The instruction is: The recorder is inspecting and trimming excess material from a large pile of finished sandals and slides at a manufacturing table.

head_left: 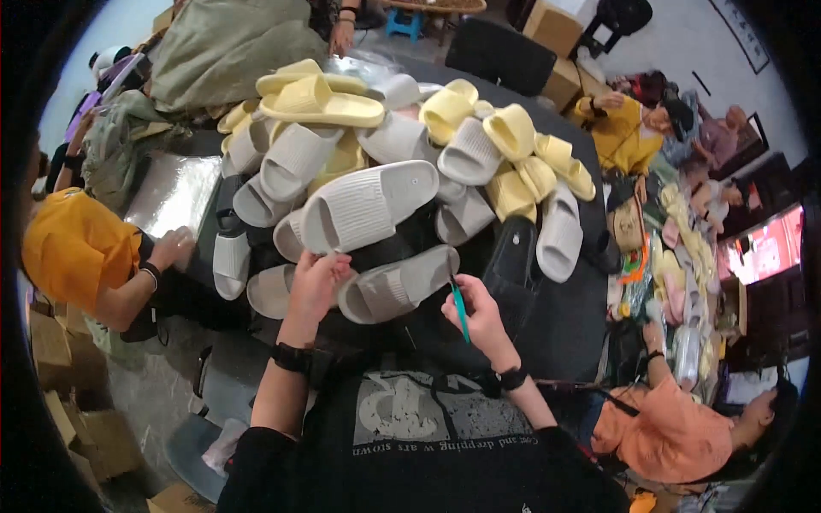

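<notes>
My left hand [321,280] pinches the near edge of a light grey slide sandal [363,209] with a ribbed strap, which looks raised over the pile. Just below it, another grey slide [395,289] lies with its heel toward my right hand [481,318]. The fingers of that hand are closed round a slim teal-green tool [462,312] with a dark tip; its exact kind is hard to make out. The tip is close to the lower slide's heel. Beyond my hands, grey slides and yellow slides [321,101] are heaped on the black table [560,321].
A black slide [513,265] lies right of my hands. Clear plastic bags [175,192] lie at the left, near a person in orange [81,248]. At the right, people sit along another table heaped with goods. A chair [201,449] and cardboard boxes [98,436] stand lower left.
</notes>
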`<state>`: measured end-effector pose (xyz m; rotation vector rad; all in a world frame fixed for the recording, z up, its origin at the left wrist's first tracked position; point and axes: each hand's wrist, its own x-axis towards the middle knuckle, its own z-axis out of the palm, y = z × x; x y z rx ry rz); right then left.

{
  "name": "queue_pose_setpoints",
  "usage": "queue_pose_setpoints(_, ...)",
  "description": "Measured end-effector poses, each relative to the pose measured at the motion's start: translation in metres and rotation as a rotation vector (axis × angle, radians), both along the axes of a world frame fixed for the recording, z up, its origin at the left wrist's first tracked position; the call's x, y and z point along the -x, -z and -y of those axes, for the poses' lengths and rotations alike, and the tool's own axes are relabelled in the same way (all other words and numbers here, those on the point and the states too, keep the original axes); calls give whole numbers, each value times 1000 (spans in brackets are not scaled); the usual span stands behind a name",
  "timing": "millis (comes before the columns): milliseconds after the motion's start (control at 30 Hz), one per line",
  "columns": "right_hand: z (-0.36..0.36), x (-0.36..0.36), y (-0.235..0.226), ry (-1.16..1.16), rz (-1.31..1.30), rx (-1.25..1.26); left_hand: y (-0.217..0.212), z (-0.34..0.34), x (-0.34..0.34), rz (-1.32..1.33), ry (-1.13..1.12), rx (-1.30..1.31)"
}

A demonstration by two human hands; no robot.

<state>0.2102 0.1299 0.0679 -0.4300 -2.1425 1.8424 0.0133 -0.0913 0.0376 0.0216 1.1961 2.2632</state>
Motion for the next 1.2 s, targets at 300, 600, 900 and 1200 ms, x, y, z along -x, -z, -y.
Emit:
queue_pose_setpoints(300,15,28,-5,-213,1,-466,-5,9,-7,-208,-69,262)
queue_pose_setpoints(600,18,26,1,-332,105,-579,6,25,-14,-368,-24,579)
queue_pose_setpoints(900,23,44,-1,-439,228,-698,22,12,-27,-614,161,825)
queue_pose_setpoints(1200,27,67,-8,-552,337,-755,15,18,-34,-312,273,736)
